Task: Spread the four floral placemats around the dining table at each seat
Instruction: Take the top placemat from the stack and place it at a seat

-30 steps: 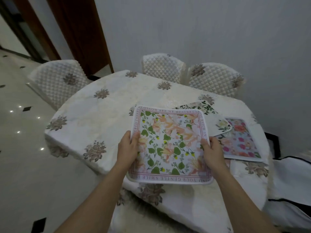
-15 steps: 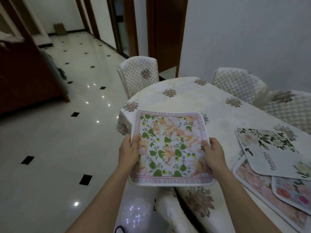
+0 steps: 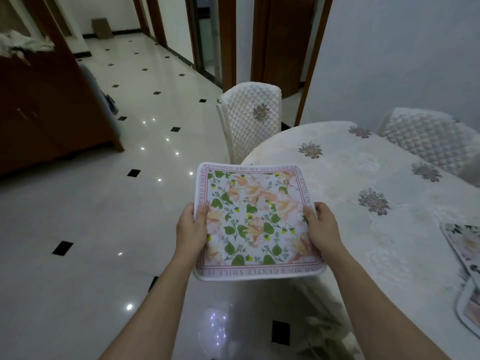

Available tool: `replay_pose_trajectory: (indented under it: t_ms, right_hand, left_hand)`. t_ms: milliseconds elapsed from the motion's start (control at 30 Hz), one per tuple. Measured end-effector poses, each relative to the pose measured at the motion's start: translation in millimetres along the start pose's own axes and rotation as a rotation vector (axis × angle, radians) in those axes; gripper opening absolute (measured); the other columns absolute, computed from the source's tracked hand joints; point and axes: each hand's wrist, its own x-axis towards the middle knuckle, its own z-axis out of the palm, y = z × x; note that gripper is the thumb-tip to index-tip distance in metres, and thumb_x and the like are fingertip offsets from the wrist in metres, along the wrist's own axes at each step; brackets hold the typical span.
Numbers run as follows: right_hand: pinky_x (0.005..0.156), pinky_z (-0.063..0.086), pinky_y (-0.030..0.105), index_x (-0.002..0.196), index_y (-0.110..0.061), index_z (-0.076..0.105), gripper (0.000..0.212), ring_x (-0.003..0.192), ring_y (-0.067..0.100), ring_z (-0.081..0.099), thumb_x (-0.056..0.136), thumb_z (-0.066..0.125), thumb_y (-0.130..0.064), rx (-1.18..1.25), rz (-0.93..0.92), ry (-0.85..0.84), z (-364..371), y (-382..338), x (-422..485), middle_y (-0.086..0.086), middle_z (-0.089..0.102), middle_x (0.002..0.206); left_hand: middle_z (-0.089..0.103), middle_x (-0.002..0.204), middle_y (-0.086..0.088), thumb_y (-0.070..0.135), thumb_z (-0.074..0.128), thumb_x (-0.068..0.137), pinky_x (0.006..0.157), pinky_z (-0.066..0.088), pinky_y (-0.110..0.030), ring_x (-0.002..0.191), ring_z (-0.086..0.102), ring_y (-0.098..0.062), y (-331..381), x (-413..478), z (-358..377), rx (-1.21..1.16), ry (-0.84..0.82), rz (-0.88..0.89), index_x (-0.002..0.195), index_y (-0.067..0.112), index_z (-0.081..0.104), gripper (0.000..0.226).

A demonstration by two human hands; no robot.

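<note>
Head view. Counted: one square white placemat with orange flowers, green leaves and a pink lettered border (image 3: 255, 224) held up in the air at centre frame; parts of two more floral placemats, one with dark green leaves (image 3: 465, 239) at 3 o'clock and one with a white rim (image 3: 468, 305) at 4 o'clock, both cut by the frame edge and lying on the table. Fourth mat not seen. Two quilted white chair backs: one (image 3: 250, 120) at 12 o'clock just beside the table's far-left curve, one (image 3: 426, 141) at 2 o'clock behind the table.

Left hand (image 3: 191, 232) clamped on the held mat's left edge, thumb (image 3: 202, 211) on top, remaining fingers hidden beneath. Right hand (image 3: 320, 228) clamped on the right edge likewise, thumb (image 3: 309, 214) pressed on the printed face. Mat kept flat and level, slightly bowed along the near edge, hanging mostly over the floor, its right part over the rim of the table, apart from the cloth.

Oval dining table under a cream cloth with grey-brown flower motifs (image 3: 363, 183) filling 1 to 4 o'clock. Glossy white tiled floor with small black diamond insets (image 3: 85, 209) from 7 to 11 o'clock, ceiling lights mirrored in it. Dark brown wooden cabinet (image 3: 39, 113) at 10 o'clock; brown door frames (image 3: 262, 40) at 12 o'clock; plain pale wall (image 3: 402, 55) at 1 o'clock.
</note>
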Motion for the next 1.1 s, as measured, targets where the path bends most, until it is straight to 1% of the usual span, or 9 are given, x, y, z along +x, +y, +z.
replay_pose_trajectory:
  t_ms: [100,333,467,600,700,800,900,1000,1100]
  right_hand:
    - [0.078,0.057,0.044,0.104,-0.017,0.057,0.016,0.088,0.024,0.068,0.102,0.048,-0.030,0.004,0.025,0.025,26,-13,17,0.002,0.069,0.098]
    - [0.073,0.058,0.040,0.104,-0.019,0.058,0.015,0.082,0.018,0.071,0.099,0.053,-0.032,0.044,0.108,0.095,50,-16,51,-0.001,0.072,0.098]
    - [0.072,0.056,0.038,0.105,-0.017,0.059,0.016,0.081,0.019,0.070,0.098,0.056,-0.031,0.059,0.136,0.147,53,-5,82,0.001,0.072,0.097]
    - [0.065,0.053,0.037,0.098,-0.020,0.059,0.011,0.067,0.021,0.065,0.098,0.057,-0.031,0.127,0.172,0.191,46,13,120,0.004,0.070,0.088]
    - [0.066,0.048,0.034,0.094,-0.020,0.059,0.010,0.074,0.023,0.064,0.098,0.057,-0.029,0.132,0.191,0.272,35,32,151,0.002,0.068,0.087]
    - [0.063,0.043,0.031,0.092,-0.016,0.059,0.013,0.077,0.024,0.063,0.099,0.057,-0.026,0.153,0.275,0.344,20,55,174,0.004,0.064,0.083]
    - [0.066,0.046,0.038,0.091,-0.010,0.058,0.019,0.072,0.029,0.058,0.099,0.057,-0.027,0.167,0.334,0.399,1,75,189,0.018,0.060,0.084]
    - [0.066,0.052,0.043,0.086,-0.022,0.057,0.013,0.075,0.034,0.063,0.098,0.057,-0.027,0.185,0.405,0.490,-20,90,199,0.014,0.065,0.088]
    - [0.062,0.051,0.038,0.086,-0.028,0.056,0.013,0.076,0.024,0.065,0.098,0.058,-0.026,0.183,0.441,0.573,-34,104,199,0.007,0.068,0.088]
  left_hand:
    - [0.074,0.091,-0.001,0.040,0.051,0.101,0.072,0.060,-0.040,0.083,0.073,-0.018,2,41,-9,0.003,-0.031,0.002,0.095,0.020,0.065,0.025]
    - [0.075,0.087,0.005,0.042,0.052,0.101,0.060,0.055,-0.024,0.075,0.074,-0.008,-2,106,9,0.001,-0.134,0.013,0.097,0.023,0.065,0.023]
    - [0.075,0.086,0.005,0.042,0.054,0.100,0.060,0.056,-0.024,0.073,0.074,-0.006,-3,141,39,0.012,-0.195,0.019,0.093,0.025,0.064,0.021]
    - [0.077,0.092,0.004,0.039,0.058,0.099,0.064,0.061,-0.029,0.078,0.075,-0.008,0,182,87,0.032,-0.311,0.047,0.097,0.027,0.065,0.014]
    - [0.076,0.094,0.006,0.041,0.059,0.098,0.064,0.060,-0.027,0.078,0.074,-0.005,6,214,136,0.105,-0.392,0.074,0.100,0.028,0.065,0.015]
    - [0.076,0.099,0.005,0.040,0.058,0.098,0.072,0.061,-0.034,0.085,0.075,-0.011,11,235,187,0.147,-0.486,0.060,0.105,0.025,0.065,0.017]
    - [0.076,0.094,0.010,0.040,0.059,0.098,0.067,0.059,-0.025,0.082,0.074,-0.004,16,246,236,0.162,-0.571,0.073,0.099,0.028,0.066,0.014]
    - [0.076,0.090,0.012,0.038,0.058,0.099,0.060,0.055,-0.016,0.078,0.072,0.000,22,250,282,0.161,-0.685,0.093,0.099,0.028,0.065,0.013]
    - [0.076,0.090,0.009,0.039,0.057,0.100,0.057,0.056,-0.018,0.075,0.072,-0.001,21,251,316,0.205,-0.768,0.107,0.100,0.026,0.064,0.015]
